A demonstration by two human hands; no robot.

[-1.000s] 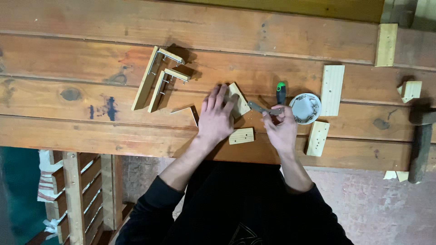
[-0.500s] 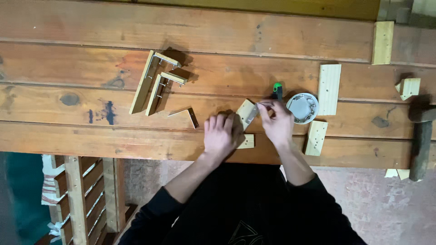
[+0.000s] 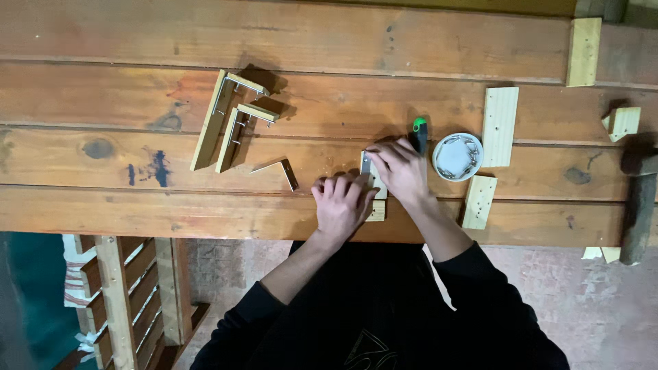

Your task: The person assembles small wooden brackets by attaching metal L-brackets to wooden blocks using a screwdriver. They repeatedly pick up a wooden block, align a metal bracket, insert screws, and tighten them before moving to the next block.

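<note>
Two small wood blocks (image 3: pixel 374 192) are being pinned at the desk (image 3: pixel 137 212) edge by the left hand (image 3: pixel 340 203); a green-handled screwdriver (image 3: pixel 418 134) is being gripped by the right hand (image 3: pixel 403 171). A slipping tip could be jabbing nearby fingers.

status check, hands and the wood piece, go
Left hand pressing small wood block flat. Right hand at its top end, green-handled screwdriver beside. White screw dish close right.
</note>
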